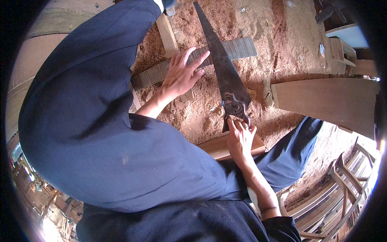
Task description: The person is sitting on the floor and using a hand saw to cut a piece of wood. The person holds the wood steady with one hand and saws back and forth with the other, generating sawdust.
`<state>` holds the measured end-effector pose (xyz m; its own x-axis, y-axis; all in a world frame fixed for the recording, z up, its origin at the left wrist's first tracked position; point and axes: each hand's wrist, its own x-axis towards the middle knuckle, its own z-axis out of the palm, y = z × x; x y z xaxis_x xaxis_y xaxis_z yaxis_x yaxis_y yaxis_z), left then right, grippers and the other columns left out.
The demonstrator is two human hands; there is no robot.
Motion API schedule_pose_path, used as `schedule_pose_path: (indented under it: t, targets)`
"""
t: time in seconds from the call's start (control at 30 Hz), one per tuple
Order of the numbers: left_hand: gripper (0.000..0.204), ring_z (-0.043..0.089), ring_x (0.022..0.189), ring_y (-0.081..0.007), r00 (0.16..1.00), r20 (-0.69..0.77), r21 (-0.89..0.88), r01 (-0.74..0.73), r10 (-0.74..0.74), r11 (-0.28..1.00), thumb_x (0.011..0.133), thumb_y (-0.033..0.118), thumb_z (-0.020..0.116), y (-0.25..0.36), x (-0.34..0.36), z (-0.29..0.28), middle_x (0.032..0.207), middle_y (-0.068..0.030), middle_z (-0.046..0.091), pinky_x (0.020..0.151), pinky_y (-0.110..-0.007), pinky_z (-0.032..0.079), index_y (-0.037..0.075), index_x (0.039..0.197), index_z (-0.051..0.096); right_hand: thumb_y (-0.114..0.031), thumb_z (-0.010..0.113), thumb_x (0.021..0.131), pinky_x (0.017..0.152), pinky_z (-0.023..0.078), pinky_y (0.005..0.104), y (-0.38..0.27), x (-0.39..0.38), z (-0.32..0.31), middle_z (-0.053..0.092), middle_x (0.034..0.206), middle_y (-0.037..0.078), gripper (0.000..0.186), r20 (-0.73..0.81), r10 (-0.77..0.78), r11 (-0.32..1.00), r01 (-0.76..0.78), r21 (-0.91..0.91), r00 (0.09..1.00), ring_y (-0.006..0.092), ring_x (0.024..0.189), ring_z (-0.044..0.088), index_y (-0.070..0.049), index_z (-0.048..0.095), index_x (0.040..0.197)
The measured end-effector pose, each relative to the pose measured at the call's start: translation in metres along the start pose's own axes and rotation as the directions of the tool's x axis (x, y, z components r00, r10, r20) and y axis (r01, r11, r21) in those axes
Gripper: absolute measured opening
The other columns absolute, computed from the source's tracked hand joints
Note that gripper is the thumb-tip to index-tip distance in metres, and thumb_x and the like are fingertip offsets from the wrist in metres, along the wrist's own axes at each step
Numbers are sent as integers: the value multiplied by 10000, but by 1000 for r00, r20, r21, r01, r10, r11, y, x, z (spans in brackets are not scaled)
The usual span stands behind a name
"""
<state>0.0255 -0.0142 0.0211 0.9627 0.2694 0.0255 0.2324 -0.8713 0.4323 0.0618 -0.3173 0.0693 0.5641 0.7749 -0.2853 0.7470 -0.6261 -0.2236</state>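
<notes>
A dark, weathered handsaw (221, 60) lies diagonally across a long, thin grey board (242, 47), with its toothed blade pointing away from me. My right hand (241, 140) grips the saw's handle at the lower end, fingers curled round it. My left hand (179, 76) is at the grey board, left of the blade, its fingers spread and the index tip close to the saw's edge. The board's left end reaches toward my bent left leg (80, 101). A light wooden batten (165, 32) lies at the board's far side.
Sawdust covers the ground. A wide pale plank (322, 103) is at the right and a brown board (211, 147) beside my legs. Stacked curved wooden pieces (342, 181) fill the lower right, more planks (48, 24) the upper left, and assorted wood pieces the upper right.
</notes>
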Motion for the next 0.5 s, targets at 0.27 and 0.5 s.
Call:
schedule_pose_path:
  t: [0.27, 0.5]
  targets:
    - [604, 338, 1364, -360, 1000, 19, 65, 7, -9, 998, 990, 414, 527, 2, 1, 3, 1487, -223, 291, 1165, -552, 225, 346, 1544, 299, -53, 571, 806, 918, 356, 471, -2, -8, -3, 667, 1039, 52, 446, 23, 3, 1000, -4, 8, 1000, 215, 1075, 595, -113, 615, 1245]
    - [581, 328, 1373, -392, 1000, -5, 79, 0, 0, 997, 990, 431, 519, 0, 1, 6, 1489, -208, 294, 1162, -552, 238, 346, 1532, 328, -58, 581, 796, 923, 355, 478, -8, -16, -10, 669, 1062, 55, 457, 114, 41, 998, -46, 37, 993, 219, 1080, 600, -110, 618, 1249]
